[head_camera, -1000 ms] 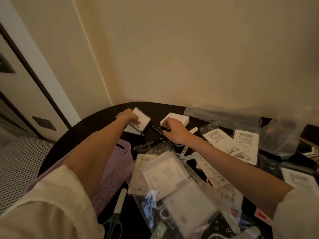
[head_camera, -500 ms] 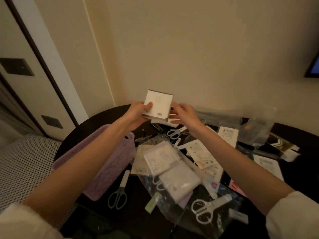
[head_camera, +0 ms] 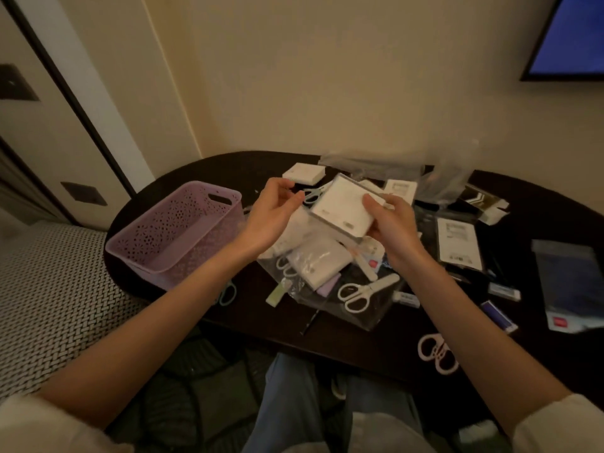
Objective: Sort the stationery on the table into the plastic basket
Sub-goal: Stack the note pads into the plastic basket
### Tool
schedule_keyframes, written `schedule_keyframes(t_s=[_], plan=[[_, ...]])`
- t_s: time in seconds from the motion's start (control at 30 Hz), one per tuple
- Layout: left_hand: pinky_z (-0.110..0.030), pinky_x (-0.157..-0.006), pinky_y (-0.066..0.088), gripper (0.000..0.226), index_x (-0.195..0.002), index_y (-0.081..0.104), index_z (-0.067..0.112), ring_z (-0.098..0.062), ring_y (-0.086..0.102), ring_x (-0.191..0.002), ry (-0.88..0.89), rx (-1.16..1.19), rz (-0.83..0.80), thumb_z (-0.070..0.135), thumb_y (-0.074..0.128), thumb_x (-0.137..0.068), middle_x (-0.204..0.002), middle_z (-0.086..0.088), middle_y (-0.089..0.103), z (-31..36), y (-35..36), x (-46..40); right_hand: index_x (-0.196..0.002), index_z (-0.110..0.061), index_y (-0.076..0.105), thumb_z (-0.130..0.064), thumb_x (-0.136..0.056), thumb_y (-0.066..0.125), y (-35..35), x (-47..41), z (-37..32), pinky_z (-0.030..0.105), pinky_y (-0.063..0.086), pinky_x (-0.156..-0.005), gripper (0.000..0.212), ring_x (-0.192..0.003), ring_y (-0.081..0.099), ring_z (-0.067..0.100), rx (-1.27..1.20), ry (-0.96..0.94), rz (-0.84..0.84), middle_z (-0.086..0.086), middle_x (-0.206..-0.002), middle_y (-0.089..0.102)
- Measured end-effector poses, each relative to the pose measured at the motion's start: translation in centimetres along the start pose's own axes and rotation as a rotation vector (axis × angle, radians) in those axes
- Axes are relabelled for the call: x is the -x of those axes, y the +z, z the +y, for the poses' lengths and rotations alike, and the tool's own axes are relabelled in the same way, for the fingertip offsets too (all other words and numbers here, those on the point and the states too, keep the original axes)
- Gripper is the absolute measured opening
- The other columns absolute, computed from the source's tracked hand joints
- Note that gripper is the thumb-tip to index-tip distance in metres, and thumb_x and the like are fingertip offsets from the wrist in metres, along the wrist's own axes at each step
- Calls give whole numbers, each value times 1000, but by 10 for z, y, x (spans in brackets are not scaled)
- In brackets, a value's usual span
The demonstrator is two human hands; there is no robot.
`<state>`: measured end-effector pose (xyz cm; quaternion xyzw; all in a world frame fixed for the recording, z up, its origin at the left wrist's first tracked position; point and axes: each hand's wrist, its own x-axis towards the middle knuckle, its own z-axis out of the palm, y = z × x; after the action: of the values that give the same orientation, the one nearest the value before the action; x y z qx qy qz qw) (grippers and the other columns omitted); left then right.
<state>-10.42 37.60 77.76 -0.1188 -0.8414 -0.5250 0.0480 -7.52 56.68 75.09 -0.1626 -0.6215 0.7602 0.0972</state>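
Note:
My right hand point(head_camera: 390, 228) grips a white square pad of paper point(head_camera: 343, 207) by its right corner and holds it tilted above the pile of stationery. My left hand point(head_camera: 269, 217) hovers palm-up just left of the pad with relaxed fingers, holding nothing. The lilac perforated plastic basket point(head_camera: 157, 271) stands on the left end of the dark table point(head_camera: 376, 348), and nothing shows inside it. Below my hands lies a clear bag point(head_camera: 313, 259) with packets and white scissors point(head_camera: 364, 292).
A white box point(head_camera: 304, 173), mint scissors point(head_camera: 312, 194), labelled packets point(head_camera: 459, 245), crumpled plastic bags point(head_camera: 438, 178), pink scissors point(head_camera: 438, 354) and a blue item point(head_camera: 498, 317) litter the table. A woven-pattern cushion point(head_camera: 49, 299) lies to the left. A screen point(head_camera: 575, 34) hangs at the upper right.
Both hands lifted the white pad off the table's far side and brought it nearer. My left hand has let go of it; only my right hand holds it now.

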Motion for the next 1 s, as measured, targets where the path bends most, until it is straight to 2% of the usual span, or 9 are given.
schedule_keyframes(t_s=[0.1,0.23,0.37,0.43,0.53,0.63,0.73,0.87,1.0], plan=[[-27,-76,49,18,-110,59,12,-13,58,-88,59,-90,-42,19,60,-94,-99,0,61,-9,3,12,-131,-10,43,-29,-94,59,-25,17,8,30,58,-72,45,-99,65,16,34,34,83,7,-119,62],[-30,-64,48,14,-93,64,14,-7,55,-67,176,-305,-124,25,70,-86,-77,4,61,-22,6,30,-118,-11,49,-30,-95,57,-46,41,9,29,55,-64,31,-88,67,16,192,98,-4,6,-105,66],[-34,-61,49,26,-99,60,18,-5,52,-63,325,-493,-201,34,72,-83,-72,9,56,-30,10,46,-117,-10,61,-25,-95,56,-60,54,17,29,55,-66,28,-93,68,19,205,277,-173,8,-103,72],[-32,-60,48,37,-105,57,20,-4,50,-65,340,-577,-223,41,74,-80,-75,11,53,-33,11,48,-115,-8,62,-22,-94,57,-63,57,21,33,55,-71,26,-97,68,21,136,359,-188,9,-104,72],[-24,-54,36,53,-111,52,22,-2,46,-65,355,-662,-259,50,77,-73,-76,13,48,-38,12,50,-115,-7,63,-19,-95,57,-65,58,26,38,56,-79,24,-102,66,25,70,375,-160,12,-108,71],[-21,-50,27,56,-111,48,21,-2,40,-62,387,-716,-258,48,78,-72,-75,14,42,-41,16,55,-103,-11,63,-17,-96,54,-66,60,25,33,54,-70,13,-91,66,22,-1,370,-82,11,-99,70],[-19,-49,24,45,-110,48,18,-3,39,-62,423,-751,-195,38,74,-79,-77,13,43,-42,19,58,-97,-14,59,-18,-96,50,-69,63,21,29,50,-62,10,-76,63,19,8,377,-54,9,-88,68],[-23,-50,36,25,-102,53,17,-7,47,-62,477,-647,-70,30,67,-86,-74,10,50,-41,17,58,-102,-8,60,-20,-95,49,-66,66,23,31,50,-66,18,-77,64,23,161,435,-158,14,-90,69],[-34,-51,49,15,-98,57,17,-7,51,-60,543,-597,-38,27,64,-89,-77,9,53,-40,18,61,-104,-9,60,-18,-98,49,-54,64,29,30,52,-66,16,-86,65,19,115,407,-135,9,-95,69]])
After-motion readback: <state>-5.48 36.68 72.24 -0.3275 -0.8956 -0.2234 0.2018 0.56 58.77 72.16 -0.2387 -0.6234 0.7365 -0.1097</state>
